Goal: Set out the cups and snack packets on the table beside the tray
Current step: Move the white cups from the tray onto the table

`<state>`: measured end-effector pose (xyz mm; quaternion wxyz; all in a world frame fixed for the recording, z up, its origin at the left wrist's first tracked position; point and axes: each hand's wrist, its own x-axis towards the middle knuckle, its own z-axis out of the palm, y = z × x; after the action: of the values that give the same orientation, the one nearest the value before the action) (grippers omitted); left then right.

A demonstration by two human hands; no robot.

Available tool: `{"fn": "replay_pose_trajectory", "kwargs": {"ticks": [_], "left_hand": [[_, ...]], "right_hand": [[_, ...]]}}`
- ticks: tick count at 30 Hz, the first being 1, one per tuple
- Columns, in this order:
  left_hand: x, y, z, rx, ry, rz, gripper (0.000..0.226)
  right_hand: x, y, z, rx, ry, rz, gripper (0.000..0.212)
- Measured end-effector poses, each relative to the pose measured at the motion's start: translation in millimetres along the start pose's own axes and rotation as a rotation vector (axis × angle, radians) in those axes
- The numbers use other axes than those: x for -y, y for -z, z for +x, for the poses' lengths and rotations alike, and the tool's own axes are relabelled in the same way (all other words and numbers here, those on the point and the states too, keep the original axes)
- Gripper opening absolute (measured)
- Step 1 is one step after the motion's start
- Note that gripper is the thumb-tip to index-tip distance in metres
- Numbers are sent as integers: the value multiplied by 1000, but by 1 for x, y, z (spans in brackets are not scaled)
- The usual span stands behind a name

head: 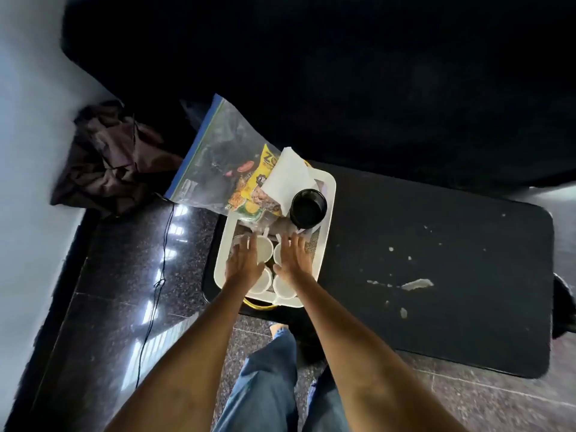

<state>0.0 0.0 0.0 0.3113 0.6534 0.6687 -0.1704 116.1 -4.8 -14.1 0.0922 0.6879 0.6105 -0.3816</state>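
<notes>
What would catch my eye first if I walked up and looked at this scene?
Most likely the two bare hands, the left hand and right hand, spread over white cups in a white tray at the left end of a dark table. Next, the clear zip bag leaning off the tray's far corner with a bright yellow snack packet against it, beside a black cup.

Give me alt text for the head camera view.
Both hands, left hand and right hand, reach open over white cups in a white tray on a black table. Snack packets and a black cup sit behind.
</notes>
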Motion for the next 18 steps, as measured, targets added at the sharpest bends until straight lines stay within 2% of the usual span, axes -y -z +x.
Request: {"fn": "replay_pose_trajectory", "kwargs": {"ticks": [3, 9, 15, 18], "left_hand": [[-6, -6, 10, 22, 30, -35, 86], [-9, -15, 17, -48, 37, -85, 82], [-29, -7, -11, -181, 41, -150, 81], [-56, -8, -31, -207, 31, -187, 81]], "right_hand": [[-3, -8, 1, -23, -39, 4, 82], [-13, -12, 4, -54, 9, 30, 73], [-30, 8, -23, -144, 86, 74, 74], [-44, 24, -47, -209, 42, 160, 72]]}}
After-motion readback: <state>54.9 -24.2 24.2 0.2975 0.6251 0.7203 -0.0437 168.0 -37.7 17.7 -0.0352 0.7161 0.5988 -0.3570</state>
